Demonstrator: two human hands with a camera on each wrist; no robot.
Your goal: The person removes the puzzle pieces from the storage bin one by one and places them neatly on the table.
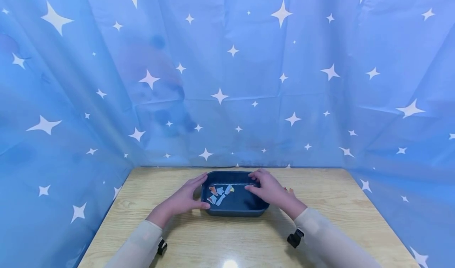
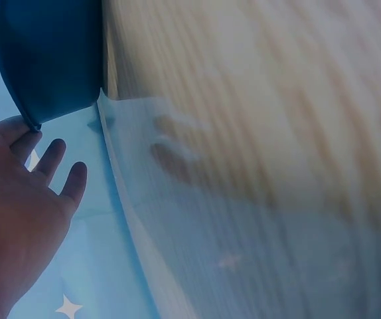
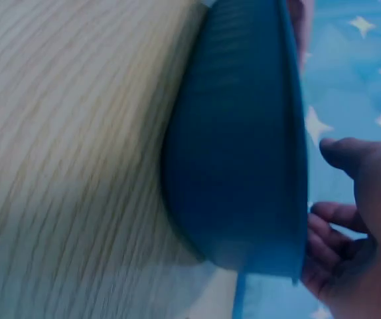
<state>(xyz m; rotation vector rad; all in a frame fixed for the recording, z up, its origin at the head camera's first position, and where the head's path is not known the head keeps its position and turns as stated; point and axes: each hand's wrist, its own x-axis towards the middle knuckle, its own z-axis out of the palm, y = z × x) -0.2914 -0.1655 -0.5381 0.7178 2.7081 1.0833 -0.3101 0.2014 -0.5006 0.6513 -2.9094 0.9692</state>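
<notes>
A deep dark blue rectangular tray (image 1: 236, 212) sits on the table in the head view. Several small flat pieces (image 1: 220, 199), printed in light blue, white, orange and yellow, lie in its left half. My left hand (image 1: 185, 197) holds the tray's left end, fingers along the far corner and thumb at the near one; in the left wrist view the fingertips (image 2: 77, 174) spread past the tray's corner. Over the right end is my right hand (image 1: 268, 187), fingers at the far rim and thumb above the inside. In the right wrist view, its thumb stands off the rim.
The wood-grain table (image 1: 220, 240) ends at a blue curtain (image 1: 249, 134) with white stars, which also closes both sides. Something small and orange-red (image 1: 291, 191) shows behind my right wrist. Black straps (image 1: 295, 238) with cameras sit at both sleeves.
</notes>
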